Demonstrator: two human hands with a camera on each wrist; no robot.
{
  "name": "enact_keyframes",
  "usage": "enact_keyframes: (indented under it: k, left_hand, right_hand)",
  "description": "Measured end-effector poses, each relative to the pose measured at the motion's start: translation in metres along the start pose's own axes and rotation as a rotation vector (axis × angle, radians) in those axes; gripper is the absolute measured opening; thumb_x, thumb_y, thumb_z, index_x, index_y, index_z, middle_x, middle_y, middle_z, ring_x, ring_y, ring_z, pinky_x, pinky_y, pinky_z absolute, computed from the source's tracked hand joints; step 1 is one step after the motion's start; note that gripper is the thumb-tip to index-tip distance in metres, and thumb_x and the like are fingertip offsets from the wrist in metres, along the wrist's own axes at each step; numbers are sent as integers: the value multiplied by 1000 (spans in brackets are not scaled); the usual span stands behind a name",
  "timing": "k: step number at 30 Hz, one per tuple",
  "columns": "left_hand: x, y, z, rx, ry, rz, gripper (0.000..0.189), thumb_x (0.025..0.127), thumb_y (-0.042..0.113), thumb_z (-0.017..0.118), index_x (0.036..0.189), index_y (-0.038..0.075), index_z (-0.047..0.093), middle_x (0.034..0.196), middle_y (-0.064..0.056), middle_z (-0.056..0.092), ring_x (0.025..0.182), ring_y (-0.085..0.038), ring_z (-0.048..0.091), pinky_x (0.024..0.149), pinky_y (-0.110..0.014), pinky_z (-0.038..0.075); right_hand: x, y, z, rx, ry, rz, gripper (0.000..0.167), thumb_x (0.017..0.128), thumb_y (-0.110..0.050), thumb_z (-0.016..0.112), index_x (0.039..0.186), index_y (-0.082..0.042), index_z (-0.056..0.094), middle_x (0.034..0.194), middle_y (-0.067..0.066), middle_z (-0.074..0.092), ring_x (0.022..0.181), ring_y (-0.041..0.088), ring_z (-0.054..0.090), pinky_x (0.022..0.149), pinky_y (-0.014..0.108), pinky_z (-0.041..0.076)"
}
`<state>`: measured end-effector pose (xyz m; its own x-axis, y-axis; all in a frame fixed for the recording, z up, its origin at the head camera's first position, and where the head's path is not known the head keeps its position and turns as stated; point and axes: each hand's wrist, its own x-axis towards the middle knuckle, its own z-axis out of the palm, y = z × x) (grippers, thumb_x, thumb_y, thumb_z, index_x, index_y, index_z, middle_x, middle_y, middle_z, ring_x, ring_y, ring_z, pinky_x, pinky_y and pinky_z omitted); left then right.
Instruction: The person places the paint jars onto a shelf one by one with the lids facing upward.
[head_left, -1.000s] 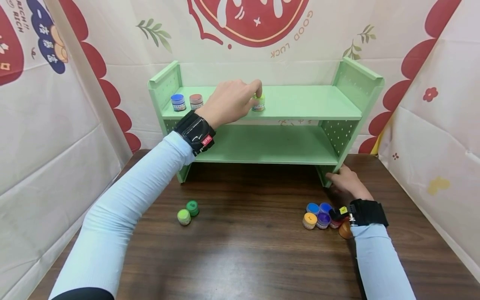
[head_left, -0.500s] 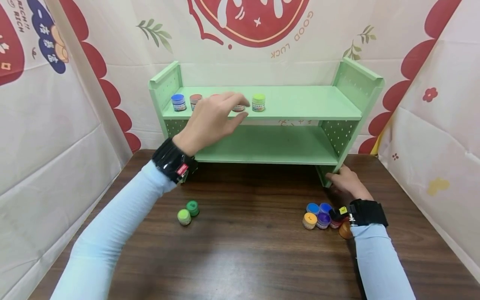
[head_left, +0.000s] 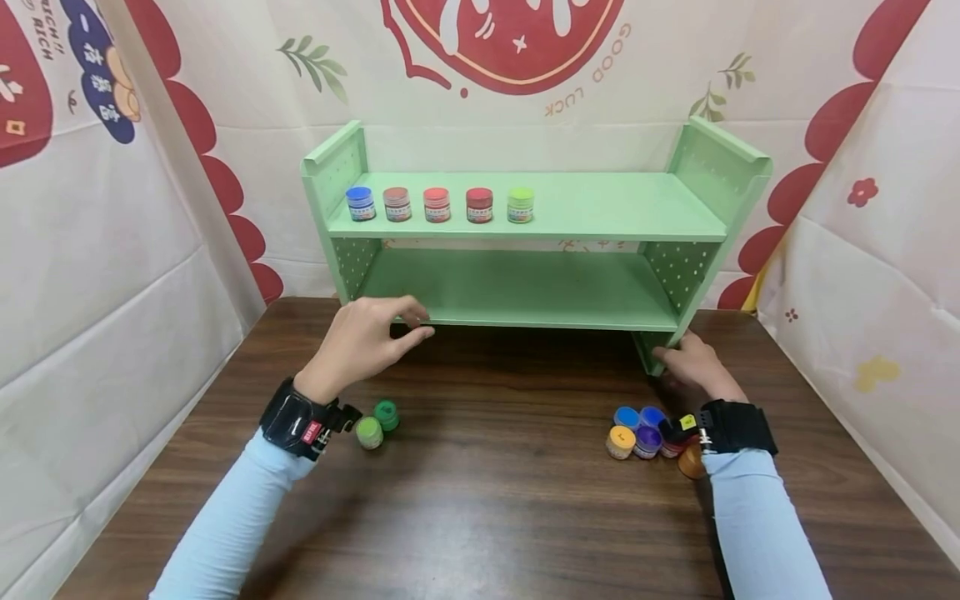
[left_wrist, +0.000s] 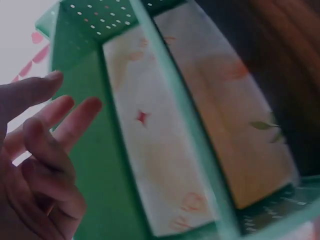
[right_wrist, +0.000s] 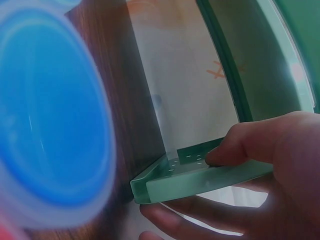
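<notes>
My left hand (head_left: 362, 343) is in the air before the lower left of the green shelf (head_left: 525, 287), its fingers loosely bent and nothing between them. The left wrist view shows the same bare fingers (left_wrist: 62, 125). My right hand (head_left: 697, 367) grips the shelf's right leg; in the right wrist view the thumb (right_wrist: 235, 147) lies on one side of the green side panel (right_wrist: 200, 182), fingers on the other. Along the upper shelf stand a blue jar (head_left: 361, 204), a brown-pink jar (head_left: 397, 204), a coral jar (head_left: 437, 205), a dark red jar (head_left: 479, 205) and a lime jar (head_left: 521, 205).
On the brown table (head_left: 480, 500), a light green jar (head_left: 369, 433) and a dark green jar (head_left: 386, 415) stand near my left wrist. Beside my right wrist cluster several jars, including a yellow-orange jar (head_left: 620, 442) and a purple jar (head_left: 647, 442). A printed cloth (head_left: 525, 142) hangs behind.
My left hand has let go of the lime jar on the upper shelf and moved down and left, off the shelf. My right hand has stayed on the leg.
</notes>
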<state>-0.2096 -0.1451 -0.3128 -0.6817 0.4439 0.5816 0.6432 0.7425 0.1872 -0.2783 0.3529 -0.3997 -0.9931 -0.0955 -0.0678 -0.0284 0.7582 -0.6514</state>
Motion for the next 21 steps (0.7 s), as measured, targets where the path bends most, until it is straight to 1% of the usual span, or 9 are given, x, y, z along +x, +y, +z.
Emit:
enact_keyframes:
  k: [4, 7, 8, 10, 12, 14, 16, 19, 21]
  left_hand:
    - [-16, -14, 6, 14, -25, -66, 17, 92, 33, 78, 102, 20, 75, 85, 5, 77, 71, -13, 68, 57, -29, 42]
    - [-20, -22, 9, 33, -86, -109, 19, 92, 34, 78, 104, 20, 74, 85, 5, 77, 73, -14, 68, 59, -33, 46]
    - [-20, -23, 9, 34, -128, -126, 20, 91, 35, 78, 105, 20, 74, 85, 6, 76, 75, -14, 69, 61, -34, 48]
    - [-22, -26, 10, 38, -243, -167, 25, 91, 38, 78, 107, 20, 73, 83, 8, 75, 77, -12, 68, 64, -35, 50]
    - [-24, -29, 11, 43, -366, -210, 27, 90, 40, 79, 108, 20, 74, 79, 10, 72, 75, -10, 66, 65, -34, 50]
    - [-26, -31, 12, 41, -465, -245, 29, 88, 40, 81, 107, 19, 74, 75, 10, 69, 72, -9, 63, 64, -32, 49]
    - [-29, -32, 14, 44, -534, -264, 29, 87, 38, 82, 106, 17, 75, 75, 8, 68, 70, -11, 61, 63, -32, 48]
    - [-33, -32, 18, 59, -623, -292, 29, 86, 39, 83, 103, 16, 75, 82, 5, 67, 75, -14, 60, 65, -33, 48]
    - [-36, -30, 21, 74, -691, -335, 30, 84, 41, 84, 100, 17, 75, 85, 4, 67, 77, -15, 60, 66, -34, 48]
  right_hand:
    - [1, -1, 0, 0, -5, -8, 49, 106, -27, 47, 135, 11, 39, 102, 31, 64, 71, 26, 69, 65, 36, 55]
    - [1, -1, 0, -23, 4, -12, 49, 106, -28, 47, 135, 12, 40, 104, 31, 65, 72, 24, 69, 67, 34, 53]
    - [0, 0, -1, -27, 5, -9, 49, 106, -28, 47, 134, 12, 41, 104, 31, 65, 72, 24, 69, 67, 33, 53]
    - [-1, 1, -2, -31, 7, -4, 48, 106, -27, 47, 133, 13, 41, 104, 32, 66, 72, 23, 70, 67, 33, 53]
    - [-2, 1, -2, -28, 5, -2, 48, 106, -26, 47, 133, 13, 41, 104, 32, 66, 71, 23, 70, 67, 33, 54]
    - [-2, 1, -2, -14, -4, -1, 48, 106, -25, 47, 132, 13, 41, 103, 32, 66, 71, 23, 70, 66, 34, 55]
    - [-2, 0, -2, -14, -4, 1, 47, 105, -26, 48, 131, 13, 41, 101, 30, 67, 70, 23, 70, 66, 34, 55]
    - [-1, -1, -1, -13, -7, 4, 46, 105, -26, 48, 130, 12, 41, 99, 28, 67, 70, 23, 69, 66, 35, 55]
    - [0, -3, -1, -11, -12, 7, 45, 106, -26, 48, 130, 12, 41, 97, 28, 67, 69, 23, 70, 66, 36, 55]
